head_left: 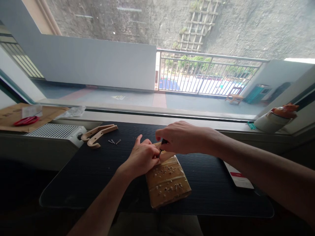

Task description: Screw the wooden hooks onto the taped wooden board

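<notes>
A brown block (168, 183) wrapped in tape and pocked with small holes lies on the black table (98, 177). My left hand (142, 156) is closed at the block's far end, pinching something small that I cannot make out. My right hand (180, 137) is closed around a dark-handled tool (162, 147), a screwdriver by the look of it, its tip pointing down beside the left fingers. A light wooden piece (167, 154) shows under the hands on the block.
Wooden hook-shaped parts (97, 133) and three loose screws (114, 141) lie at the table's far left. A white radiator (55, 132), cardboard with a red item (26, 120), and a white card (238, 176) at right surround it. A window ledge runs behind.
</notes>
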{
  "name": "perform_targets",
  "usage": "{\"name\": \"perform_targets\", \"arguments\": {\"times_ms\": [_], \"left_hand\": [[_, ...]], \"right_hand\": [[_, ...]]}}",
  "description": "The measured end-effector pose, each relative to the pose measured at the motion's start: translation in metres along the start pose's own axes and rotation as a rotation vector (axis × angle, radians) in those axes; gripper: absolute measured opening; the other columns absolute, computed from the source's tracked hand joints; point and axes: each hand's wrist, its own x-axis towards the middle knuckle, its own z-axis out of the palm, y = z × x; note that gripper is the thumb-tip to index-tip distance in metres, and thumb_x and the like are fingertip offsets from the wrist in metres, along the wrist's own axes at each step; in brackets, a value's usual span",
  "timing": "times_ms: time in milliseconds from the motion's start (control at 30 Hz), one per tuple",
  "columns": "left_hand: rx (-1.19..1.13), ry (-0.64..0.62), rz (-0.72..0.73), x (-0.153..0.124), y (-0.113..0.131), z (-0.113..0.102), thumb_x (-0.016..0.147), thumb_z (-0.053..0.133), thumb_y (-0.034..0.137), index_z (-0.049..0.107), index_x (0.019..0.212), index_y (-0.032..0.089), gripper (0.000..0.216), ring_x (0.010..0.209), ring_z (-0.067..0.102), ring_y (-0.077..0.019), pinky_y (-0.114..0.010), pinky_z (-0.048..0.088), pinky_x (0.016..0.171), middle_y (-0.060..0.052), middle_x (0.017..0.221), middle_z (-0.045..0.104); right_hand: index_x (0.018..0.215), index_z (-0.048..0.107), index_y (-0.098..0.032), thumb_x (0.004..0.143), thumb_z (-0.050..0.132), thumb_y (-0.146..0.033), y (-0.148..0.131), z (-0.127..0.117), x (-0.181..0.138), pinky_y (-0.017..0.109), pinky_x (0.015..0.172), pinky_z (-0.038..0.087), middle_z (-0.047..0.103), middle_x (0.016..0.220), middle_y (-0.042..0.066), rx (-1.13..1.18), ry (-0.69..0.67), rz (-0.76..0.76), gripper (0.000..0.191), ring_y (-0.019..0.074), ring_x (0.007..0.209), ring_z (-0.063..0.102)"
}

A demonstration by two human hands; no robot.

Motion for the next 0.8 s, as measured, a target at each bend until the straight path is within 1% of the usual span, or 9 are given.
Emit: {"name": "perform_targets", "arguments": {"times_ms": [67, 233, 400, 500, 567, 633, 700, 767, 800], "left_hand": [[-0.003, -0.002, -0.001, 0.001, 0.001, -0.001, 0.073, 0.059, 0.022, 0.06, 0.054, 0.022, 0.019, 0.085, 0.052, -0.0184, -0.058, 0.009, 0.105, 0.004, 0.064, 0.063], [-0.013, -0.004, -0.004, 0.002, 0.001, -0.001, 0.074, 0.058, 0.022, 0.06, 0.053, 0.021, 0.021, 0.088, 0.053, -0.019, -0.058, 0.008, 0.104, 0.004, 0.072, 0.066], [-0.018, -0.011, 0.001, 0.001, 0.001, -0.002, 0.073, 0.058, 0.02, 0.064, 0.06, 0.024, 0.015, 0.088, 0.053, -0.0191, -0.056, 0.007, 0.106, 0.005, 0.072, 0.067], [-0.013, -0.013, -0.003, 0.001, 0.001, -0.002, 0.074, 0.058, 0.02, 0.062, 0.057, 0.023, 0.017, 0.088, 0.053, -0.0199, -0.057, 0.008, 0.105, 0.004, 0.07, 0.067], [-0.01, -0.011, -0.007, 0.001, 0.002, -0.002, 0.074, 0.058, 0.022, 0.062, 0.056, 0.022, 0.018, 0.088, 0.053, -0.0205, -0.058, 0.009, 0.105, 0.003, 0.069, 0.067], [-0.008, -0.007, -0.007, 0.001, 0.002, -0.002, 0.074, 0.059, 0.023, 0.063, 0.058, 0.023, 0.017, 0.088, 0.053, -0.0207, -0.058, 0.008, 0.105, 0.003, 0.069, 0.067], [-0.01, -0.009, -0.004, 0.001, 0.001, -0.001, 0.074, 0.059, 0.023, 0.064, 0.059, 0.024, 0.016, 0.088, 0.053, -0.0202, -0.057, 0.008, 0.105, 0.003, 0.066, 0.066], [-0.011, -0.013, 0.0, 0.001, 0.0, 0.0, 0.073, 0.059, 0.022, 0.065, 0.06, 0.025, 0.015, 0.086, 0.053, -0.0194, -0.057, 0.008, 0.106, 0.004, 0.063, 0.064], [-0.011, -0.014, 0.001, 0.001, -0.001, 0.001, 0.073, 0.059, 0.022, 0.065, 0.06, 0.025, 0.015, 0.086, 0.053, -0.0192, -0.057, 0.008, 0.106, 0.004, 0.062, 0.064]], "right_hand": [[0.091, 0.064, -0.017, 0.08, 0.047, -0.022, 0.0, -0.001, 0.0, 0.024, 0.052, 0.026, 0.062, 0.07, 0.003, 0.013, 0.011, -0.033, 0.022, 0.0109, 0.057, 0.044], [0.081, 0.064, -0.014, 0.08, 0.044, -0.015, -0.001, -0.001, 0.002, 0.024, 0.054, 0.028, 0.063, 0.073, 0.005, -0.005, -0.032, -0.097, 0.02, 0.0107, 0.06, 0.045], [0.078, 0.063, -0.014, 0.081, 0.043, -0.015, -0.005, -0.002, 0.004, 0.025, 0.054, 0.028, 0.062, 0.071, 0.005, -0.021, -0.068, -0.073, 0.021, 0.0111, 0.059, 0.045], [0.075, 0.062, -0.014, 0.081, 0.043, -0.015, -0.008, -0.002, 0.006, 0.025, 0.051, 0.027, 0.06, 0.068, 0.004, -0.027, -0.092, -0.053, 0.02, 0.0108, 0.056, 0.044], [0.075, 0.062, -0.013, 0.08, 0.043, -0.016, -0.009, -0.001, 0.009, 0.025, 0.049, 0.026, 0.06, 0.067, 0.004, -0.044, -0.076, -0.039, 0.02, 0.0108, 0.054, 0.044], [0.079, 0.063, -0.013, 0.08, 0.044, -0.019, -0.007, 0.001, 0.012, 0.026, 0.048, 0.025, 0.06, 0.068, 0.005, -0.061, -0.029, -0.025, 0.019, 0.0112, 0.053, 0.044], [0.09, 0.063, -0.013, 0.079, 0.047, -0.023, -0.004, 0.001, 0.012, 0.025, 0.048, 0.026, 0.061, 0.069, 0.005, -0.058, 0.003, -0.008, 0.021, 0.012, 0.054, 0.045], [0.098, 0.062, -0.014, 0.078, 0.049, -0.024, -0.002, -0.002, 0.011, 0.025, 0.048, 0.027, 0.062, 0.071, 0.005, -0.036, 0.007, -0.008, 0.025, 0.0124, 0.056, 0.046], [0.098, 0.062, -0.015, 0.078, 0.05, -0.022, -0.001, -0.003, 0.01, 0.024, 0.048, 0.027, 0.062, 0.072, 0.004, -0.027, -0.001, -0.015, 0.024, 0.0123, 0.057, 0.046]]}}
